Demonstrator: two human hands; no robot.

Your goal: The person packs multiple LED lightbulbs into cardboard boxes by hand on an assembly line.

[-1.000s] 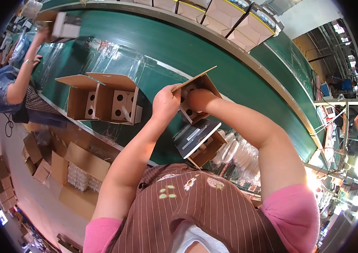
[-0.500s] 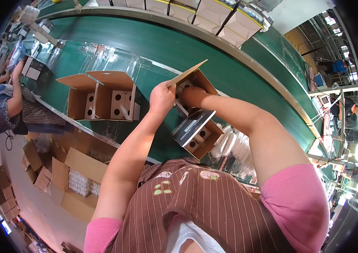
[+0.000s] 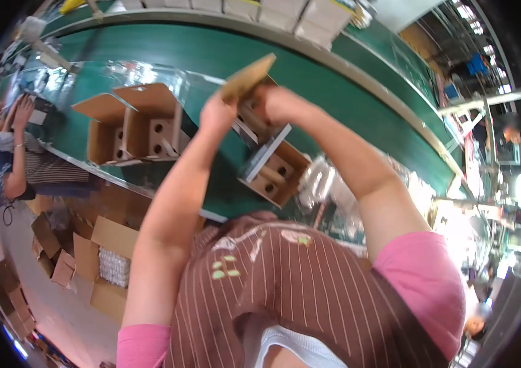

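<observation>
Green bench (image 3: 220, 187) lies below. My left hand (image 3: 218, 115) grips a brown cardboard flap (image 3: 251, 76); I can't tell whether my right hand (image 3: 280, 104) grips.

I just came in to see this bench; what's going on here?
The person's left hand holds the raised flap of an open carton, while the right hand reaches into its mouth. A second open carton with a holed insert sits closer to the body, and two more open cartons sit off to the left on the green surface. Farther left, another person's hand is at a dark box.
</observation>
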